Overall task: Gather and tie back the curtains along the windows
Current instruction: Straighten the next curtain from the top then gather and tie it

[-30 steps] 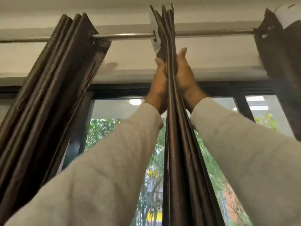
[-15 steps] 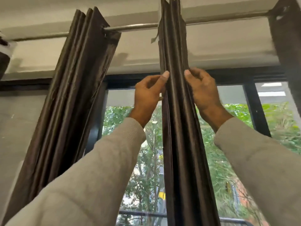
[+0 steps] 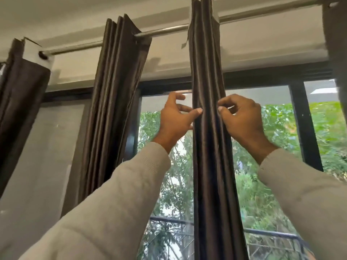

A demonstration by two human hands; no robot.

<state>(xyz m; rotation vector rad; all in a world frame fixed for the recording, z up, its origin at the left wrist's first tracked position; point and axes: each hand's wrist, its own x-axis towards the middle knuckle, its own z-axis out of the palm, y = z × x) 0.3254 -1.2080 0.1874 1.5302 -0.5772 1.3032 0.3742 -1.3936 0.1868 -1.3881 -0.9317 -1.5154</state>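
At centre frame: both our hands are raised to the gathered curtain (image 3: 208, 128), one on each side of it.
Left hand: left hand (image 3: 175, 121) at 9 o'clock of the bundle, thumb tip pressed on the front pleats, fingers curled round toward its left edge; reads as a pinch on the fabric.
Right hand: right hand (image 3: 242, 119) at 3 o'clock, thumb on the bundle's right edge, fingers curled; also a pinch, though contact behind the cloth is hidden.
Key relation: bundle runs between the hands, long axis 12 to 6 o'clock, hung from the rod (image 3: 165, 30). Both hands level and equally near; neither has the advantage.
Next move, our read: keep the pleats squeezed and work toward 6 o'clock to a tying height. No tie-back visible, so what does the tying we can't tell.
Curtain count: four bundles on the rod: ours, second curtain (image 3: 112, 109) at 9 o'clock, third curtain (image 3: 20, 102) at far 9, fourth (image 3: 336, 34) cropped at 2 o'clock.
Other counts: two hands, one rod, window (image 3: 308, 128) behind.
Risk: slick satin, pleats may slip out.
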